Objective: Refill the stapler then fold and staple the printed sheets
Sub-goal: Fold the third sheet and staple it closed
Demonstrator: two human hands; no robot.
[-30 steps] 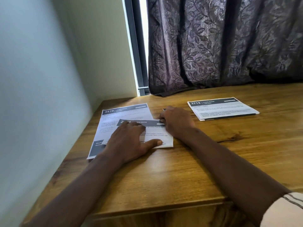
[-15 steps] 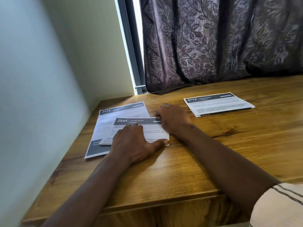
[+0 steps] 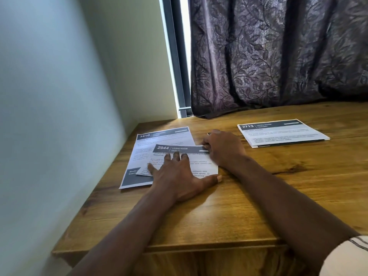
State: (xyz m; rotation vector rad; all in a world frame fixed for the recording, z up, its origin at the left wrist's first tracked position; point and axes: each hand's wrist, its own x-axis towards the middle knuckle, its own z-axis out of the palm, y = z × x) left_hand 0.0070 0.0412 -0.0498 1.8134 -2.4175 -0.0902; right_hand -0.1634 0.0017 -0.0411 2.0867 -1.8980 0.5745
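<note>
A folded printed sheet headed 2944 (image 3: 201,166) lies on the wooden desk (image 3: 239,206), overlapping a flat sheet headed 3410 (image 3: 159,139). My left hand (image 3: 177,180) presses flat on the folded sheet, fingers spread and thumb at its near right corner. My right hand (image 3: 224,149) sits curled at the sheet's far right corner, thumb and fingers pinching its edge. A small metallic bit (image 3: 208,133) shows at the far side of that hand; what it is I cannot tell. No stapler is plainly visible.
A folded sheet headed 2713 (image 3: 282,132) lies to the right on the desk. A wall (image 3: 59,116) bounds the desk on the left. A dark leaf-patterned curtain (image 3: 278,56) hangs at the back, beside a window frame (image 3: 177,56).
Both hands stay on the 2944 sheet. My left fingers have spread a little wider over it. The view has shifted slightly.
</note>
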